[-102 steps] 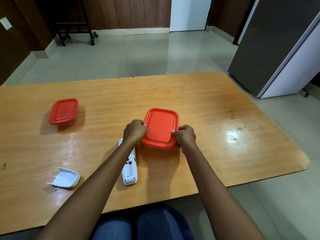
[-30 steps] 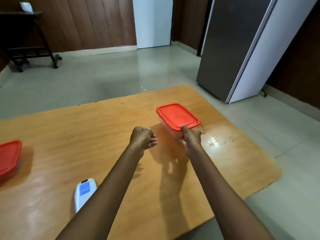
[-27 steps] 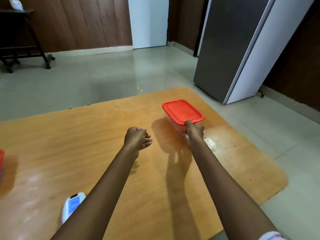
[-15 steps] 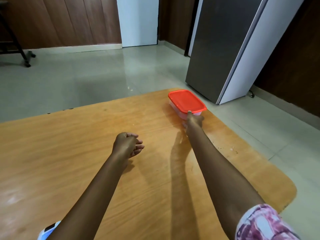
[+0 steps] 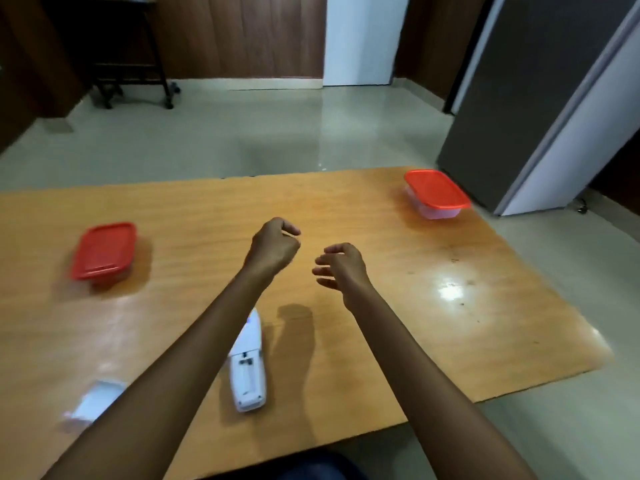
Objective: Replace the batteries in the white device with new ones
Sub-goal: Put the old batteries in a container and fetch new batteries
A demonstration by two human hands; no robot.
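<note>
The white device [image 5: 248, 367] lies face down on the wooden table [image 5: 450, 323], its battery compartment uncovered, partly under my left forearm. Its white battery cover [image 5: 95, 400] lies apart at the lower left, blurred. My left hand [image 5: 275, 245] hovers above the table's middle with fingers curled into a loose fist; I see nothing in it. My right hand [image 5: 341, 268] floats beside it, fingers apart and empty. A red-lidded clear container [image 5: 435, 192] sits at the far right corner, another red-lidded container [image 5: 104, 249] at the left. No batteries are visible.
A grey cabinet with a white side [image 5: 540, 98] stands on the floor just past the table's right corner. A dark wheeled stand [image 5: 128, 57] is far back left. My blue-clad knees [image 5: 311, 467] show below the table's near edge.
My right hand has let go of the red-lidded container, left at the far right corner, and drawn back to the middle. The view has swung left, showing the device and the left container again.
</note>
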